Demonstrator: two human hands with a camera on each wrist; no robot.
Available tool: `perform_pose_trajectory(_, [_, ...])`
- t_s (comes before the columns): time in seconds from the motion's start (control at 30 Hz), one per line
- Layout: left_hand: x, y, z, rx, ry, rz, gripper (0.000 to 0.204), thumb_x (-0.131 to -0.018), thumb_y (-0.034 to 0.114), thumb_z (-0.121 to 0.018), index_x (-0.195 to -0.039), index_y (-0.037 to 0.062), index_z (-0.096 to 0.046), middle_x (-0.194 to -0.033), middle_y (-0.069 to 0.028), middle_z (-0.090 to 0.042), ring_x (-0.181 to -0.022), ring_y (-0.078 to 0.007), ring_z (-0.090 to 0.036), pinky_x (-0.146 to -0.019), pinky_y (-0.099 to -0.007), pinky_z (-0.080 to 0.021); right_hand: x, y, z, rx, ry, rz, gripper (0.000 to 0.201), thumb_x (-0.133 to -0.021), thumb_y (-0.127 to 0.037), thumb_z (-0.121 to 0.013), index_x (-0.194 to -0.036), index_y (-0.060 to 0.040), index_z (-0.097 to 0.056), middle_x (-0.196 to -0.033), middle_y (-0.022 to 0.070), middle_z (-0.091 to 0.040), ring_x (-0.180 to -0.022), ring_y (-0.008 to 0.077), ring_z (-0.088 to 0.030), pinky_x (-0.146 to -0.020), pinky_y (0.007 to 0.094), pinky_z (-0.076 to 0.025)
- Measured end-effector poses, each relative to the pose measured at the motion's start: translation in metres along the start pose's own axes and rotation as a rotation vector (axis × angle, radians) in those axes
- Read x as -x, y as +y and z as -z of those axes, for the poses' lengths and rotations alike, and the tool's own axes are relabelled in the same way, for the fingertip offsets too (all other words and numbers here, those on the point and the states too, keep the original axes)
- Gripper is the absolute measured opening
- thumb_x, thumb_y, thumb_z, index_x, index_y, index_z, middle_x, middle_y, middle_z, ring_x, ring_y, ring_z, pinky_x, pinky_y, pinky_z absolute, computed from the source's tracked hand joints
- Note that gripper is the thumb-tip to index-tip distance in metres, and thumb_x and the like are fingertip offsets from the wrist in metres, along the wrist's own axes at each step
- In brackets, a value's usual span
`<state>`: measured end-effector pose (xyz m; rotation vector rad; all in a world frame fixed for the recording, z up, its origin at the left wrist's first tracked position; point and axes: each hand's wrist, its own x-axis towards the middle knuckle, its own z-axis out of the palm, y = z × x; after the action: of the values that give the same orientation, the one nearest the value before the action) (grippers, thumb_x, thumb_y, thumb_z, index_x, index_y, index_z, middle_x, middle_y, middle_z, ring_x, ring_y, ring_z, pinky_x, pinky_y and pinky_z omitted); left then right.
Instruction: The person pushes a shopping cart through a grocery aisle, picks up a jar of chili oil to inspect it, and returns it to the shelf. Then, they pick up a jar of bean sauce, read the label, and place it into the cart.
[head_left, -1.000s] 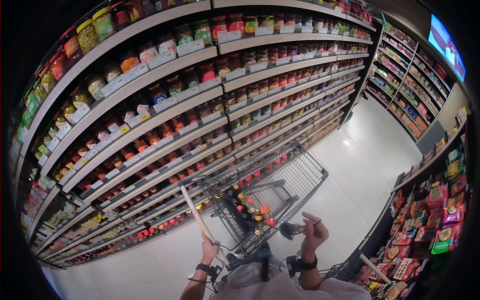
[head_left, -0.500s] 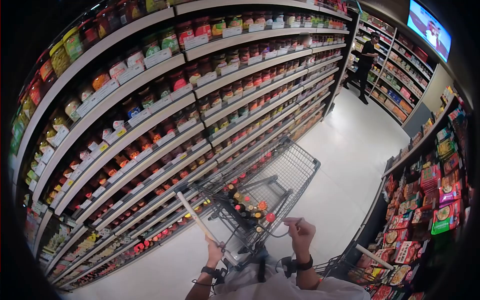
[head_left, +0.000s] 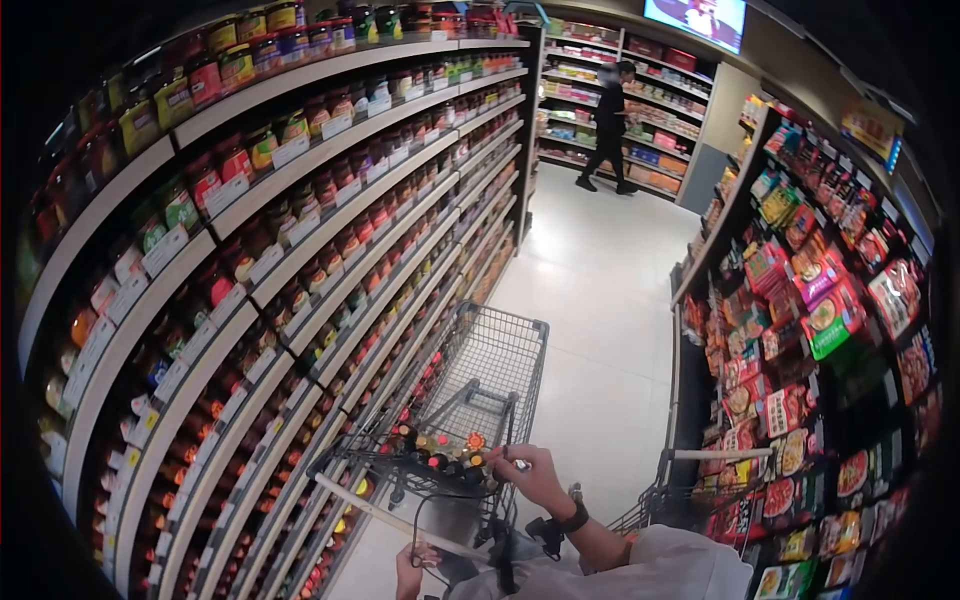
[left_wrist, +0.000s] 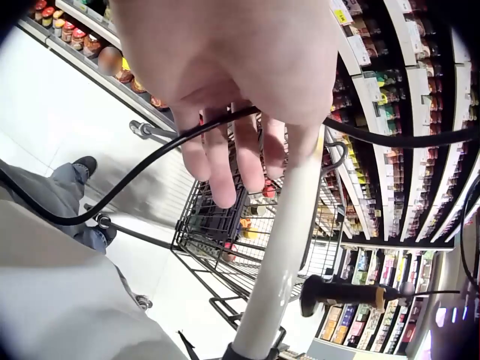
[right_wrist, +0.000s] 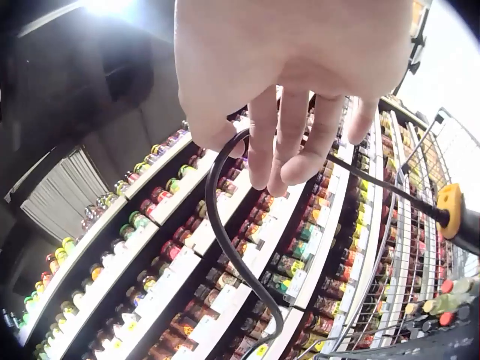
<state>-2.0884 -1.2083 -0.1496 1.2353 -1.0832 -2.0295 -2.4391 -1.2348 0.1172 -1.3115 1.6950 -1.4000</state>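
My left hand is at the near side of the pale shopping-cart handle. In the left wrist view its fingers hang loosely extended beside the bar, and a black cable runs across them. Over the cart's near end is my right hand. In the right wrist view the thumb and curled fingers hold a black cable, which leads to a yellow-and-black end piece. Several bottles with red, yellow and dark caps stand in the near part of the cart basket.
Shelves of jars line the left side. To the right, a rack holds packaged food, with a second cart handle before it. A person in black walks at the aisle's far end, below a screen.
The view has turned right, bringing the cart and aisle more in line. The left hand has loosened from the handle. The right hand has moved over the bottles; a person has come into view.
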Motion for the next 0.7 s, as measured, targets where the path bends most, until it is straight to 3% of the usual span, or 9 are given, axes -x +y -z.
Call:
perform_pose_trajectory(0.07, [-0.008,-0.007,0.021,0.051,-0.023,-0.056,0.023,-0.094,-0.001,-0.046,-0.113,-0.0005,-0.060,-0.087,-0.0142,-0.070,-0.072,-0.0228,-0.072,-0.062,-0.0269,-0.054,-0.001,0.000,-0.022,-0.148,0.008,-0.184,0.019,-0.097,-0.015,-0.062,-0.094,-0.0018,-0.076,-0.101,0.0022,-0.076,-0.077,0.0082,-0.063,-0.074,0.0254,-0.050])
perform_pose_trajectory(0.2, [-0.038,-0.001,0.079,-0.184,-0.099,-0.245,0.043,-0.079,-0.015,-0.057,-0.120,0.0013,-0.058,-0.097,-0.0100,-0.070,-0.088,-0.0182,-0.070,-0.073,-0.0263,-0.053,-0.009,0.031,-0.070,-0.289,0.071,-0.181,0.027,-0.103,-0.020,-0.058,-0.104,0.0040,-0.070,-0.123,0.0057,-0.069,-0.085,0.0077,-0.063,-0.077,0.0233,-0.050])
perform_pose_trajectory(0.23, [-0.030,0.045,0.076,-0.079,-0.124,-0.176,0.057,-0.074,-0.016,-0.062,-0.127,0.0018,-0.054,-0.103,-0.0082,-0.069,-0.092,-0.0179,-0.068,-0.079,-0.0286,-0.053,-0.013,0.042,-0.082,-0.282,0.059,-0.169,0.028,-0.104,-0.021,-0.056,-0.103,0.0044,-0.067,-0.128,0.0065,-0.066,-0.088,0.0091,-0.062,-0.079,0.0242,-0.050])
perform_pose_trajectory(0.27, [-0.031,0.057,0.088,-0.206,-0.123,-0.170,0.047,-0.088,0.000,-0.056,-0.134,0.0023,-0.048,-0.114,-0.0127,-0.069,-0.106,-0.0202,-0.066,-0.088,-0.0324,-0.053,-0.018,0.055,-0.095,-0.260,0.063,-0.137,0.028,-0.104,-0.022,-0.055,-0.102,0.0041,-0.066,-0.127,0.0065,-0.066,-0.089,0.0093,-0.062,-0.080,0.0247,-0.050])
perform_pose_trajectory(0.47, [-0.096,0.113,0.124,-0.156,0.029,-0.261,0.072,-0.098,0.014,-0.054,-0.160,0.0064,-0.018,-0.143,-0.0192,-0.052,-0.127,-0.0262,-0.053,-0.104,-0.0362,-0.046,-0.025,0.102,-0.168,-0.122,-0.012,-0.209,0.028,-0.105,-0.023,-0.054,-0.102,0.0035,-0.061,-0.127,0.0102,-0.066,-0.094,0.0117,-0.062,-0.086,0.0295,-0.049])
perform_pose_trajectory(0.5, [-0.097,0.135,0.114,-0.074,0.060,-0.245,0.077,-0.100,0.022,-0.058,-0.161,0.0073,-0.013,-0.143,-0.0164,-0.051,-0.124,-0.0241,-0.053,-0.105,-0.0348,-0.041,-0.024,0.060,-0.166,-0.026,-0.045,-0.233,0.028,-0.105,-0.023,-0.054,-0.098,0.0040,-0.061,-0.121,0.0107,-0.068,-0.095,0.0130,-0.062,-0.085,0.0301,-0.049])
perform_pose_trajectory(0.6, [-0.147,0.143,0.127,-0.327,0.162,-0.159,0.085,-0.099,0.029,-0.062,-0.161,0.0071,-0.007,-0.143,-0.0167,-0.052,-0.113,-0.0222,-0.057,-0.085,-0.0309,-0.050,-0.028,0.063,-0.176,0.014,-0.058,-0.251,0.029,-0.105,-0.022,-0.053,-0.098,0.0052,-0.061,-0.113,0.0101,-0.069,-0.093,0.0165,-0.063,-0.084,0.0315,-0.049])
perform_pose_trajectory(0.63, [-0.160,0.140,0.128,-0.325,0.176,-0.141,0.089,-0.098,0.028,-0.064,-0.161,0.0062,-0.005,-0.140,-0.0165,-0.053,-0.110,-0.0226,-0.059,-0.081,-0.0316,-0.051,-0.028,0.082,-0.181,0.055,0.006,-0.115,0.028,-0.105,-0.027,-0.053,-0.106,-0.0017,-0.064,-0.082,0.0038,-0.060,-0.075,0.0108,-0.054,-0.072,0.0290,-0.045])
perform_pose_trajectory(0.7, [-0.176,0.136,0.121,-0.296,0.214,-0.135,0.095,-0.095,0.024,-0.068,-0.161,0.0042,-0.001,-0.136,-0.0170,-0.055,-0.107,-0.0237,-0.060,-0.076,-0.0327,-0.052,-0.029,0.089,-0.180,0.084,-0.015,-0.164,0.029,-0.104,-0.026,-0.054,-0.102,0.0014,-0.064,-0.089,0.0113,-0.065,-0.080,0.0196,-0.059,-0.077,0.0331,-0.047])
